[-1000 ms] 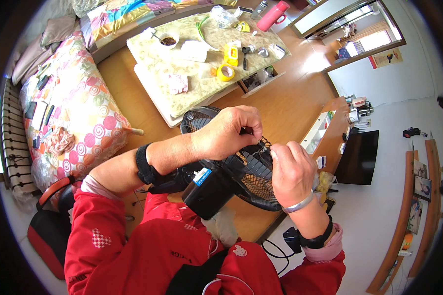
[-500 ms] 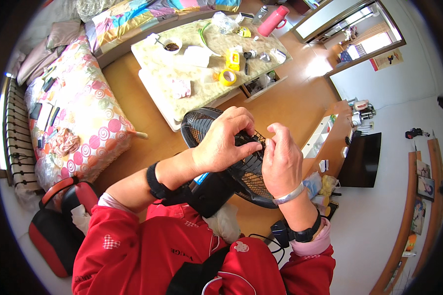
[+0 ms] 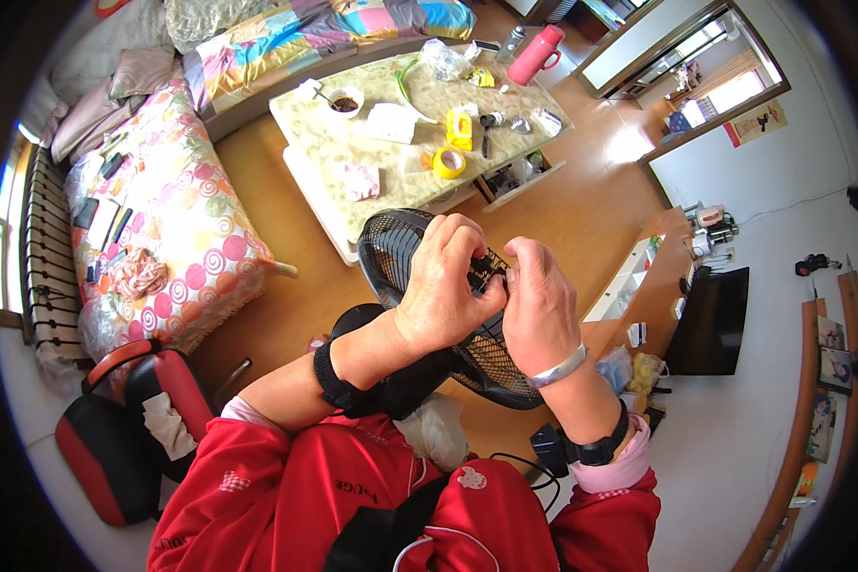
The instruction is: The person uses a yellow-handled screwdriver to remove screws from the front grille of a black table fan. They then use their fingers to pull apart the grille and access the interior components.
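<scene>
A black fan with a round wire grille (image 3: 388,250) stands tilted in front of my body. Over the middle of the grille, my left hand (image 3: 448,286) is closed, its fingers curled and its thumb reaching toward the right hand. My right hand (image 3: 541,310) is closed in a pinch close to the left thumb. A small black part (image 3: 486,270) shows between the two hands, but its shape is mostly covered. What the right fingertips pinch is too small to make out. The fan's black lower body (image 3: 405,381) is partly behind my left forearm.
Beyond the fan, a marble-patterned table (image 3: 305,124) bears yellow tape (image 3: 449,163), a bowl (image 3: 344,101) and a pink flask (image 3: 536,55). At left are a covered bed (image 3: 195,214) and a red-black stool (image 3: 110,458). A wooden cabinet (image 3: 653,267) stands right; a dark cable (image 3: 543,491) lies below.
My view has shifted slightly, so the room sits further right. My left forearm has moved a little, and a blue-white label beside it is now hidden. Both hands remain close together at the grille.
</scene>
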A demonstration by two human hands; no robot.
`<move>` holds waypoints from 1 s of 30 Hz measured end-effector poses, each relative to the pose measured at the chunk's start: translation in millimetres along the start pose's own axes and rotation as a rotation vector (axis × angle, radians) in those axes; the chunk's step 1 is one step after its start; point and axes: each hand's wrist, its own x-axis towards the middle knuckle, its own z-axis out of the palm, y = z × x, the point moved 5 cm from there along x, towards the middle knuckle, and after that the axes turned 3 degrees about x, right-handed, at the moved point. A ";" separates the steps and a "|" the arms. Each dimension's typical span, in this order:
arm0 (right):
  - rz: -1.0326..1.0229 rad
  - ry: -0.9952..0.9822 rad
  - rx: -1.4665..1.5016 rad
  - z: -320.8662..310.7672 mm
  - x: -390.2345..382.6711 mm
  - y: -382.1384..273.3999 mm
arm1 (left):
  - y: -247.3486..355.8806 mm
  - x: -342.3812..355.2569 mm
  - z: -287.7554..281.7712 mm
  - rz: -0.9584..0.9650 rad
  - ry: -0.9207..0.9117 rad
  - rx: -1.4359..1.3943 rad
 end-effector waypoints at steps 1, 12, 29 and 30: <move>0.002 -0.022 0.009 -2.2 -2.5 -1.0 | 0.2 -0.9 -0.1 0.004 0.005 0.002; 0.115 -0.084 -0.199 -43.0 -74.8 6.2 | -1.0 -3.9 -3.5 -0.023 0.027 -0.005; 0.222 -0.311 0.078 -53.5 -69.5 41.9 | 1.2 -6.6 -4.0 -0.066 0.040 -0.022; 0.279 -0.338 0.109 -51.9 -69.6 43.9 | 1.2 -7.2 -5.5 -0.043 0.050 -0.024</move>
